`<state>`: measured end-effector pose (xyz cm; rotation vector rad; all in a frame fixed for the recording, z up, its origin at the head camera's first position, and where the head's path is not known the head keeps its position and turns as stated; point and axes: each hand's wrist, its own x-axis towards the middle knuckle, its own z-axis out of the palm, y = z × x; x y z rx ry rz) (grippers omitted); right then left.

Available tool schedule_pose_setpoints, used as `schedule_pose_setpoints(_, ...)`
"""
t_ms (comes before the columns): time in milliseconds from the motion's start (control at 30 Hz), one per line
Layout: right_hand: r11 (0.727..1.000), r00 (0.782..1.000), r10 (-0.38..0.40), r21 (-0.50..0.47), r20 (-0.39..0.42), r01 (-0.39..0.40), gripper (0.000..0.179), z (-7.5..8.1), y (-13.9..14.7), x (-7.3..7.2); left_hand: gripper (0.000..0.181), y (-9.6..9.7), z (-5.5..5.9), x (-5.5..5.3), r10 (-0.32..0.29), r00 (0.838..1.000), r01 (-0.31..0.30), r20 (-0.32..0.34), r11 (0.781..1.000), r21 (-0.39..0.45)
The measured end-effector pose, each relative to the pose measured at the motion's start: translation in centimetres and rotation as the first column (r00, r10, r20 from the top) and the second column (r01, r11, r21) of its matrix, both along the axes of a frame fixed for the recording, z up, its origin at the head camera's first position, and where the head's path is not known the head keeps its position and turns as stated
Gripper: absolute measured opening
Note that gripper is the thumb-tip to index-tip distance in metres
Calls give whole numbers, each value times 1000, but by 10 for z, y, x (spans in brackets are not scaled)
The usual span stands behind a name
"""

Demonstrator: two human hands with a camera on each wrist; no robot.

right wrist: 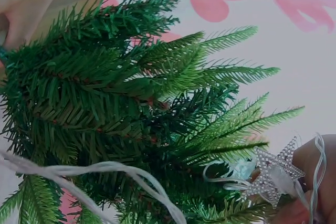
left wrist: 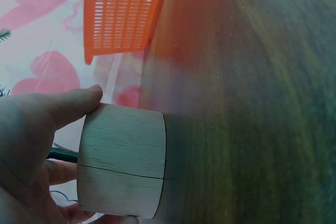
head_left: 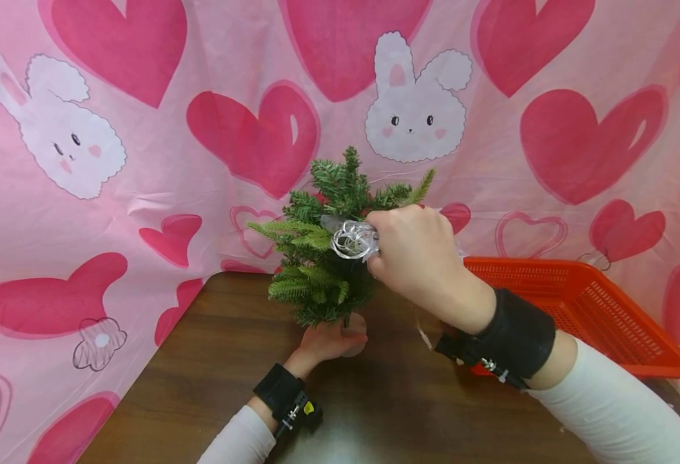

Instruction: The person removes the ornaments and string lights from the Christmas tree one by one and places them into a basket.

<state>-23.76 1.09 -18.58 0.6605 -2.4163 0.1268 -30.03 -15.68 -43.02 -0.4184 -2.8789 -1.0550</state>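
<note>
A small artificial Christmas tree [head_left: 316,258] stands upright on the table, its branches two shades of green. My left hand [head_left: 319,341] grips its round pale wooden base [left wrist: 123,161] low down, thumb and fingers on opposite sides. Up beside the upper branches, my right hand [head_left: 417,254] holds a bundle of string lights [head_left: 354,240] with clear, shiny loops. In the right wrist view, a glittery star [right wrist: 275,172] on the string lies at the fingers, close to the branch tips. A pale twisted cord [right wrist: 113,167] crosses in front of the tree there.
On the right of the brown wooden table [head_left: 212,367] sits an orange plastic basket [head_left: 618,309] with slotted walls. Behind the table hangs a pink cloth [head_left: 340,122] with hearts and rabbits. A thin strand [head_left: 423,335] dangles below my right hand.
</note>
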Motion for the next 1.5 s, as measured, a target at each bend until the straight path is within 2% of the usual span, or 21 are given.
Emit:
schedule_pose_setpoints(233,996,998,27,-91,65,-21,14,3,4,-2,82,1,-1,-1,3,1000,-3,-10,1000,-4)
schedule_pose_setpoints(467,973,983,125,-209,133,-95,7,7,9,-5,82,0,-4,-3,-4,1000,4,0,1000,-31)
schedule_pose_setpoints(667,941,970,216,-288,110,-177,13,9,12,-6,81,-2,-4,-2,-10,999,9,-40,1000,-26)
schedule_pose_setpoints(800,920,957,265,-327,117,-215,13,11,15,-7,81,-2,-4,-2,-5,1000,5,-14,1000,0)
schedule_pose_setpoints(967,896,947,304,-367,102,-248,12,15,20,-6,83,-1,-4,-3,-2,1000,1,-5,1000,-21)
schedule_pose_setpoints(1300,843,906,409,-425,109,-329,12,24,35,-4,85,-1,-4,-2,9,1000,-9,21,1000,-17)
schedule_pose_setpoints(1433,846,891,417,-436,180,-308,19,32,47,1,85,-1,-4,-1,10,999,-10,35,1000,-6)
schedule_pose_setpoints(1500,857,894,407,-419,189,-301,21,37,53,3,84,-1,-4,-1,15,999,-15,50,1000,-13)
